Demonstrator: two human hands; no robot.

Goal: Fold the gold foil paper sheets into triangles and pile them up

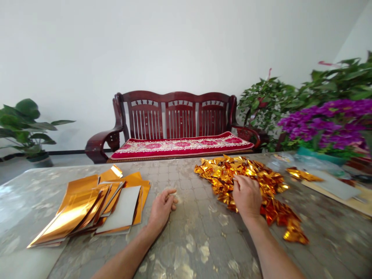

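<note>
As viewed from head height, looking down over a mottled bench (200, 248):

Right hand (247, 195): fingers held together, fingertips (236, 179) pressed into a loose heap of crumpled gold foil (255, 182) at the middle of the bench. Grip closed against the heap; any clamped piece hidden from view, so no confirmation of a hold.

Left hand (162, 207): fingers curled toward the palm, thumb alongside, grip closed with nothing visible inside. Position low over the bench, between the heap and a fanned stack of flat gold foil sheets (84, 209), with no contact with either.

Stack detail: sheets overlapping at varied angles, one grey-backed sheet (122, 209) uppermost at the right side.

Far right of the bench: a small strip of crumpled foil (302, 174) just beside a grey board (334, 186), with clear plastic wrap (285, 158) behind.

Beyond the bench: a dark red wooden sofa (177, 116) with a pink floral cushion (181, 145), a potted foliage plant (23, 128) at left, and purple flowers (322, 124) at right.
</note>
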